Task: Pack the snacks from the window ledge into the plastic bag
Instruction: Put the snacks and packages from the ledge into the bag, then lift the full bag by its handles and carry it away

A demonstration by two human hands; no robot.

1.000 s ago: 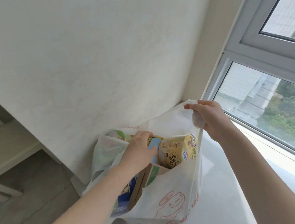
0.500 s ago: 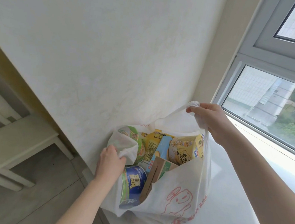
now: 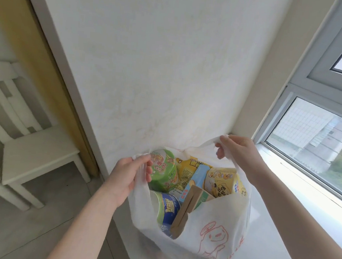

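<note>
- At far left a pale chair (image 3: 29,158) stood on the floor, well apart from the work.
- Our left hand (image 3: 128,173) had its fingers curled round the bag's left handle (image 3: 141,156), gripping the plastic.
- The bag (image 3: 214,242) stood on the ledge (image 3: 269,251), near the wall (image 3: 151,65) and right at the ledge's left edge. Both hands held its mouth wide.
- Inside, from the left, a green cup (image 3: 163,170) sat just beside our left fingers, with a blue cup (image 3: 167,208) below it.
- Next came a yellow packet (image 3: 187,170), a blue box (image 3: 195,178) and a brown carton (image 3: 188,209) leaning with one end above the front rim.
- A yellow tub (image 3: 223,181) sat at the right. Every snack we could see was in the bag.
- Our right hand (image 3: 236,151) pinched the right handle (image 3: 213,141), fingers bent over it, and was raised higher than the left.
- The ledge ran on to the right under the window (image 3: 309,141).
- The first risk, as we judged it, was the edge: the bag sat so near it that a pull leftward could drag it off toward the floor.
- Lifting one handle harder than the other could tilt the load and spill the green cup or the tub, which both rode high.
- The carton's corner could snag or pierce the thin plastic if we drew the handles together fast — and the packed weight could stretch the handles.
</note>
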